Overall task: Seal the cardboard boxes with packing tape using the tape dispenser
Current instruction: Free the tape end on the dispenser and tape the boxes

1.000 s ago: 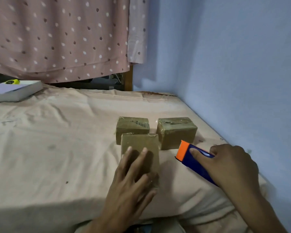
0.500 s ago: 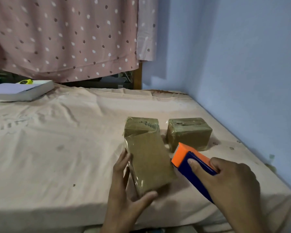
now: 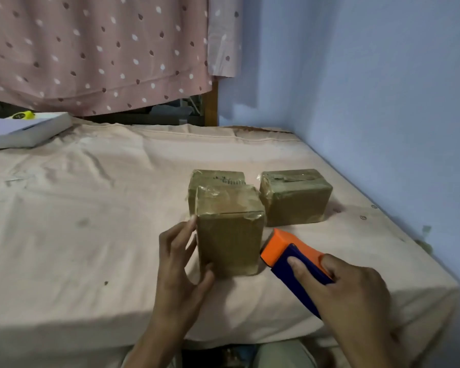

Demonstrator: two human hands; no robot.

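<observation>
We steady the near box (image 3: 230,232), stood on end on the bed (image 3: 91,208), our left hand (image 3: 179,264) gripping its left side, thumb low on the front. Just right of it, our right hand (image 3: 340,290) clamps the tape dispenser (image 3: 294,264). The soft bedding may let the box tip under pressure; we cannot see any tape drawn out.
</observation>
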